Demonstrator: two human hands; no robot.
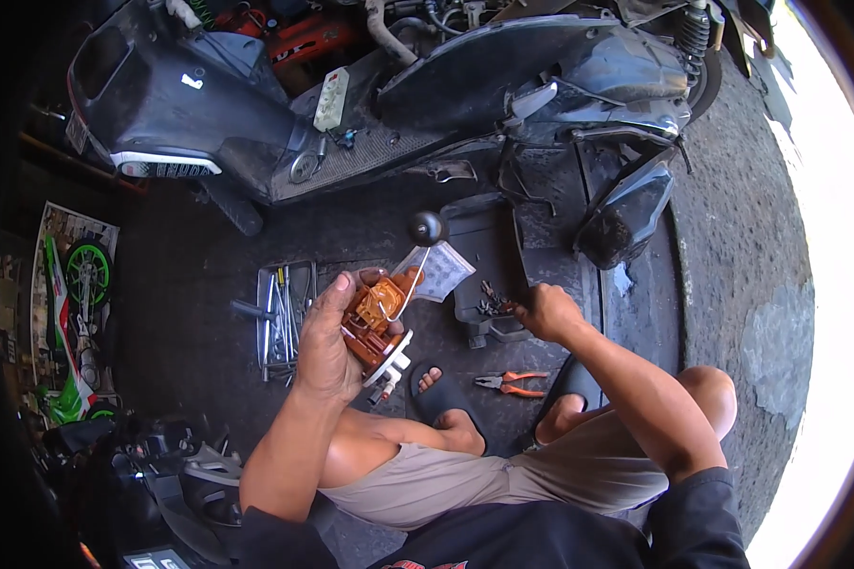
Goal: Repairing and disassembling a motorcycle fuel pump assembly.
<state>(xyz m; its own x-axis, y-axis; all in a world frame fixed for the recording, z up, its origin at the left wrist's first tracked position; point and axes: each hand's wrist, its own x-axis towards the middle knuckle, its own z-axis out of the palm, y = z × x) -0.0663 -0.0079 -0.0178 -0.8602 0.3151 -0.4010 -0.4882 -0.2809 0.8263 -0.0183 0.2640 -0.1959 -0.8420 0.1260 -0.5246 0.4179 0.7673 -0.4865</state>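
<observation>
My left hand (324, 339) grips an orange translucent plastic pump assembly (378, 318) with a white base, held up over my knee. A thin wire arm with a black round float (426, 227) sticks up from it. My right hand (547, 311) reaches down to a black plastic tray (489, 256) on the floor and touches small screws and bits (493, 304) lying in it; whether it pinches one I cannot make out. A clear plastic bag (438, 272) lies just behind the assembly.
A partly stripped black scooter (389, 95) lies across the top of the view, with a loose black panel (626, 213) beside it. A metal tray of hand tools (285, 318) sits at left. Orange-handled pliers (512, 382) lie by my sandalled feet. Rough concrete runs along the right.
</observation>
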